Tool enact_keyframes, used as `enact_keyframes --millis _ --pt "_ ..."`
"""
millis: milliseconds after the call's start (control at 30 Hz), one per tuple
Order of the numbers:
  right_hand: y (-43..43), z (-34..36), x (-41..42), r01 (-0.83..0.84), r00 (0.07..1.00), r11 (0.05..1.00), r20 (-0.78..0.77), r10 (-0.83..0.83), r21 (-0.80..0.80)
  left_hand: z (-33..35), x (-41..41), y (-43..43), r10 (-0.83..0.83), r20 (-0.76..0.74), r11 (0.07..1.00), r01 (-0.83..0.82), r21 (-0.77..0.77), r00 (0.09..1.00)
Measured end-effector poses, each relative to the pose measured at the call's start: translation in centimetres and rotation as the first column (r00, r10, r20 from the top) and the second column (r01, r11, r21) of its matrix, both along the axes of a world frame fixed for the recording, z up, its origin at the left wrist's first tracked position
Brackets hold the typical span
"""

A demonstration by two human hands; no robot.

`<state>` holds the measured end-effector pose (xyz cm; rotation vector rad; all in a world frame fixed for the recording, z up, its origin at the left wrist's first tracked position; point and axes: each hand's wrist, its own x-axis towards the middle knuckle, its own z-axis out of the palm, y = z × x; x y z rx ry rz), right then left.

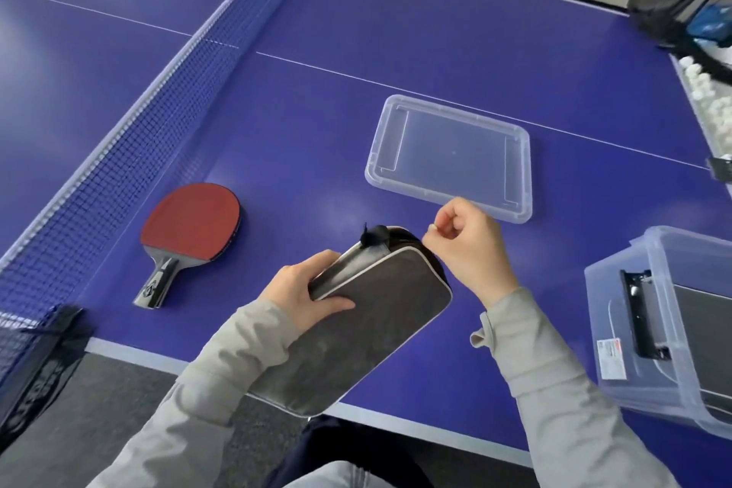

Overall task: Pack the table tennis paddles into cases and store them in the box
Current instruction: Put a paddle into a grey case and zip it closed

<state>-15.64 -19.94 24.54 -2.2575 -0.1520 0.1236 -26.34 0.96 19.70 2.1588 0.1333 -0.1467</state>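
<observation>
A person's left hand (307, 291) grips the grey case (368, 329) by its left edge, thumb on top; the right hand (471, 246) pinches what appears to be the zip pull (433, 229) at the far corner; the case, held above the table's (336, 51) near edge, looks soft, light and padded, best steadied by its piped rim; a red paddle (190, 234) lies flat beside the net (119, 154); bare blue surface separates it from the clear lid (451, 107) and the box (618, 313) at right.

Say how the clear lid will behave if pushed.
The lid lies flat, so it probably slides rather than tips. Thin clear plastic suggests it is light and may flex when lifted by one edge.
</observation>
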Motion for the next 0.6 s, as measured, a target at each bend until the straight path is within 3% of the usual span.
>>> enact_keyframes --millis 100,233,433,600 --pt "-2.4 -1.3 -0.4 0.097 0.992 0.994 -0.090 -0.091 0.060 0.6 -0.2 0.6 0.085 0.005 0.987 -0.084 -0.135 0.996" --pt "-4.5 -2.6 -1.3 0.152 0.974 0.975 -0.191 -0.120 0.163 1.7 -0.2 2.0 0.170 -0.031 0.899 -0.167 -0.405 0.985" --pt "-4.5 -3.6 -3.0 0.209 0.952 0.928 -0.283 -0.120 0.309 1.2 0.6 2.6 0.332 -0.153 0.740 -0.358 -0.570 0.931" --pt "-3.4 -3.5 -3.8 0.135 0.964 0.949 -0.261 -0.058 0.286 0.7 1.3 2.0 0.473 -0.260 0.557 -0.514 -0.653 0.842"
